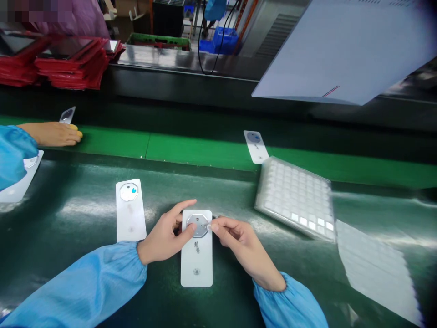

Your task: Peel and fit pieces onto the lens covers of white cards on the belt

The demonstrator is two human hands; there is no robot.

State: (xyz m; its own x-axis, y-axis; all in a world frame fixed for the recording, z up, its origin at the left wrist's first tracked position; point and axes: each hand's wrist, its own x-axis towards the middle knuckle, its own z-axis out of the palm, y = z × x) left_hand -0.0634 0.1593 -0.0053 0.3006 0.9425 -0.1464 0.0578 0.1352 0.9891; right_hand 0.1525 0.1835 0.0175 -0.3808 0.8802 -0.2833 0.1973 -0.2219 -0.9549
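A card (pixel 130 210) just left of another card (pixel 196 269) on the conveyor belt (pixel 218 310), blister tray (pixel 293 198) to their right

One left hand (pixel 163 237) and one right hand (pixel 237 239) are working above five white cards (pixel 196 269), with one small white piece (pixel 209 227) showing, one co-worker's hand (pixel 51 134) lying nearby, and one blister tray (pixel 295 198) sitting alongside

red cases (pixel 73 64), green belt (pixel 205 148), blue crate (pixel 225 41)

Pretty typical factory setup here, long green conveyor belt (pixel 205 148), shiny steel ledge (pixel 177 59) behind it, blue plastic crate (pixel 225 41) beyond
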